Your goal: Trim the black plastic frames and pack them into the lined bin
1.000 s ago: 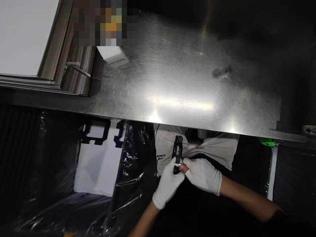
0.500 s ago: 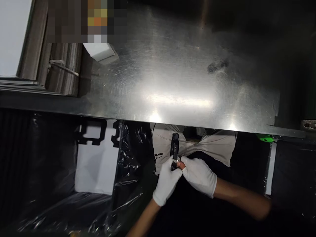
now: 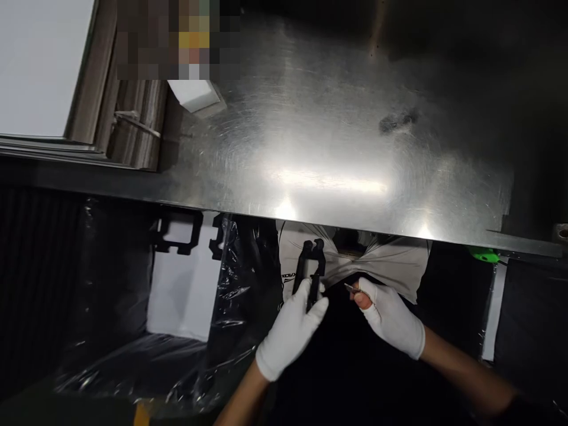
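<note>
We note the table [image 3: 337, 148] is sheet metal, brushed and glossy, with fine swirl scratches. Below its near edge, both hands wear matt white cloth gloves. The left hand [image 3: 290, 331] holds a matt black plastic part [image 3: 312, 266]; the right hand [image 3: 390, 316] pinches a small shiny metal piece [image 3: 352, 289]. Left of the part, clear plastic film [image 3: 231, 296] is glossy and wrinkled.

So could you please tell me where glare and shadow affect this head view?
Head view: glare streaks across the steel table; below its edge all is dim, though the gloved left hand, black part and right hand stay readable; top left is pixelated.
</note>
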A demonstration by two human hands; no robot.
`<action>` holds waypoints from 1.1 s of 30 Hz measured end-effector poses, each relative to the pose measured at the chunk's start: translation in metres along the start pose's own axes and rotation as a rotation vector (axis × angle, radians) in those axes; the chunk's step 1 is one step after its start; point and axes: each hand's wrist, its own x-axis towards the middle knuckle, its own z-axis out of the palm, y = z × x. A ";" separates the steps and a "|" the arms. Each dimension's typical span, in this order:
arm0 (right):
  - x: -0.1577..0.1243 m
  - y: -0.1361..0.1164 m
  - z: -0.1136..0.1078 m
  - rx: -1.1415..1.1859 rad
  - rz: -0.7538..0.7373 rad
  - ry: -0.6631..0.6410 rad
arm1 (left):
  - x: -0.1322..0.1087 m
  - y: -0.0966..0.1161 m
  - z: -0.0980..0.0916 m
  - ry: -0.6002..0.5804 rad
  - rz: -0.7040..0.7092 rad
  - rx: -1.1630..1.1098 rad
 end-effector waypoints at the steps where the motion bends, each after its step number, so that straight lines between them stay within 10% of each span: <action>1: -0.002 -0.002 0.001 -0.035 0.011 -0.044 | -0.001 0.001 0.005 0.034 0.000 0.178; 8: 0.001 -0.020 0.011 -0.358 0.108 -0.224 | -0.005 0.005 0.038 0.093 0.028 0.866; 33: 0.004 -0.038 0.004 -0.282 0.299 -0.255 | -0.007 0.002 0.042 0.269 0.105 0.893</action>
